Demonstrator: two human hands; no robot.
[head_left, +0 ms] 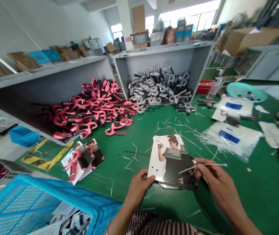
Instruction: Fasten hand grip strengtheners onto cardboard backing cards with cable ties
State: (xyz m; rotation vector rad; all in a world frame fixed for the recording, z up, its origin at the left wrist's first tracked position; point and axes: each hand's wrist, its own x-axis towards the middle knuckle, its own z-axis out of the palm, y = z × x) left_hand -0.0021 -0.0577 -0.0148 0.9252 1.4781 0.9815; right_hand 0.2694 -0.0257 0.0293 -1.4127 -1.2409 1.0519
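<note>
A printed cardboard backing card (162, 163), showing a person's photo and two small punched holes, lies on a small stack of similar cards in front of me. My left hand (140, 182) pinches its lower left corner between thumb and fingers. At the card's right edge, my right hand (212, 174) grips a thin white cable tie (187, 169) whose one end reaches over the card. What lies under the stack's lower edge is mostly hidden. Farther left, a red-and-black hand grip strengthener (74, 166) rests on two more cards.
Grey bins spill pink hand grips (97, 104) and grey hand grips (159, 86) onto the green table (259, 195). Bagged cable ties (237, 138), a turquoise tray (245, 89) and white gloves (276, 135) lie right. A blue crate (56, 195) stands front left. Behind the bins is a person.
</note>
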